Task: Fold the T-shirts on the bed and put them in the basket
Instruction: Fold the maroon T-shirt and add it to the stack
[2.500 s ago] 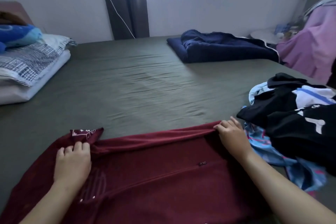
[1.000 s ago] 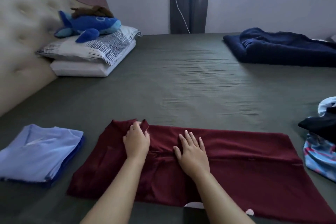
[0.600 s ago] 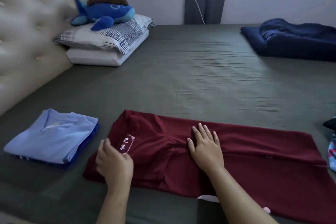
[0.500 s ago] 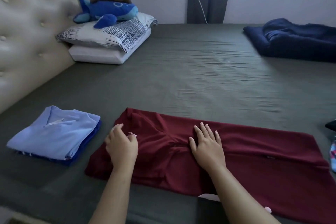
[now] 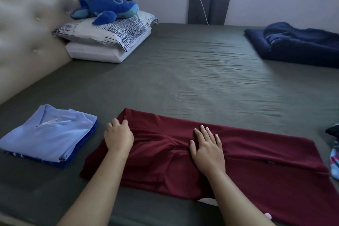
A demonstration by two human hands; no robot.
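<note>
Mid-fold: the red shirt (image 5: 201, 154) is lying as a long strip across the lower middle of the frame. Left hand (image 5: 118, 136) is pinching its left end with curled fingers, right hand (image 5: 208, 149) is pressing flat and open on its middle. Folded blue shirts (image 5: 49, 132) are sitting lower left; unfolded clothes (image 5: 333, 145) at right edge are waiting. No basket is showing.

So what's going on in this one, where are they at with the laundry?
A person is folding a dark red T-shirt laid out as a long strip on the bed. The right hand lies flat on its middle, while the left hand curls its fingers at the shirt's left end. A folded light blue T-shirt sits to the left atop another folded blue item. No basket is in view.
</note>
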